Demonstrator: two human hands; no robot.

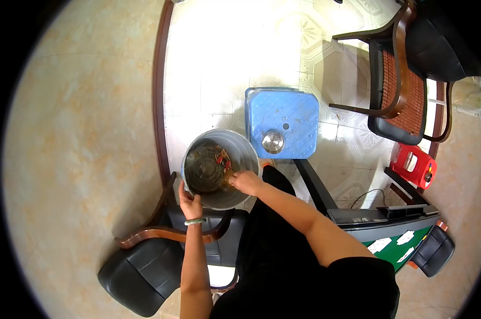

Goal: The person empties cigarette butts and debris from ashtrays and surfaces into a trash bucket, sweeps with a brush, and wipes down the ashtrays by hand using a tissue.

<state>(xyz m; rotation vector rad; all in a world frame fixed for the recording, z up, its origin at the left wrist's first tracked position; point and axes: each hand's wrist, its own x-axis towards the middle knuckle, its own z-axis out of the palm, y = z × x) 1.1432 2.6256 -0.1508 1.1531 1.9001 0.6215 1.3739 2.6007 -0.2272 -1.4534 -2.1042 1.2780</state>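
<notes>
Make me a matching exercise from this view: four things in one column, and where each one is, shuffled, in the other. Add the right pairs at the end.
Things:
1. Left hand
2. Right hand
3. Small metal bowl
4. Red stool

Places:
A. On top of the blue stool
B. Reaching into the metal pot
C. Toward the right of the picture, just below the chair with the brown woven seat
D. At the metal pot's rim, with a bracelet around its wrist

Right pairs: 1-D, 2-B, 3-A, 4-C
</notes>
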